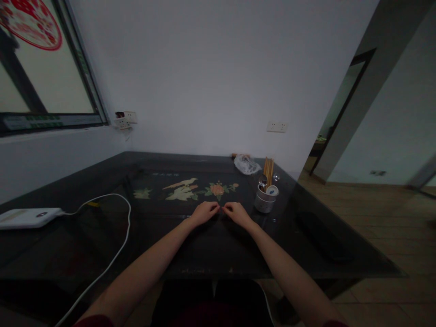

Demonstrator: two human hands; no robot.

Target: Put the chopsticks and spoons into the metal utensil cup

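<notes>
Black, glossy tabletop (235, 254) beneath left hand (205, 212) and right hand (236, 213), both left of the utensil cup (263, 202). Fingers curled; cannot tell whether they grip anything. Cup stands upright, round, rigid-looking, probably light (likely tippy, given tall chopsticks (269, 170)); best held round its wall. Behind it, crinkled plastic bag (246, 165).

Illegible lettering (165, 174) on dark table (221, 254)

I see a pale bird (185, 182), green leaves (194, 197) and a pink-orange flower (217, 189) patterning the glossy black tabletop (221, 254); a flat white rectangular device (29, 219), a thin white cable (130, 213), tan wooden chopsticks (269, 170), a round red-and-white window decoration (39, 22).
</notes>
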